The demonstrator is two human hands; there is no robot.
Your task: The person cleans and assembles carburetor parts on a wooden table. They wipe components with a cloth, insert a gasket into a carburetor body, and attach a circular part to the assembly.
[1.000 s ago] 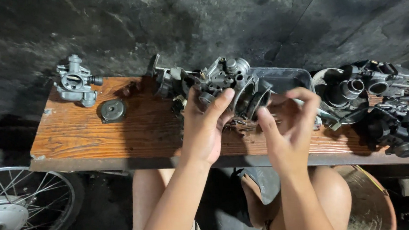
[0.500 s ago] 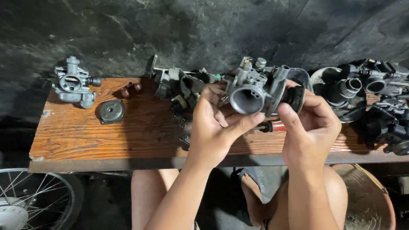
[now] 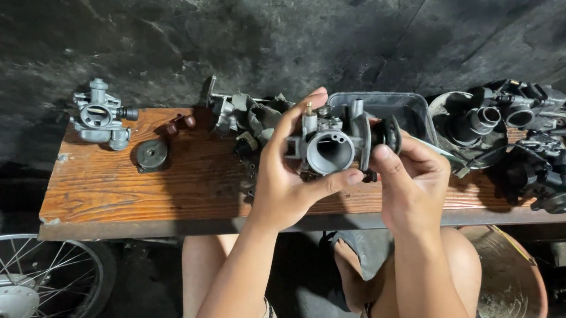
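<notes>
A worn wooden plank (image 3: 128,188) serves as the bench, running well out to both sides of the gripped part and passing just under it. Far to the left of the grip, at the plank's back corner, stands a small silver carburettor (image 3: 99,114). Nearer in, still left of the grip, lie a round dark metal cap (image 3: 152,154) and two small brown knobs (image 3: 178,126). Just left of the grip and behind it sits a heap of grey engine parts (image 3: 246,120). Directly behind the grip rests a dark plastic tray (image 3: 400,110). Right of the grip, a cluster of black carburettors (image 3: 530,140) crowds the plank's end.
</notes>
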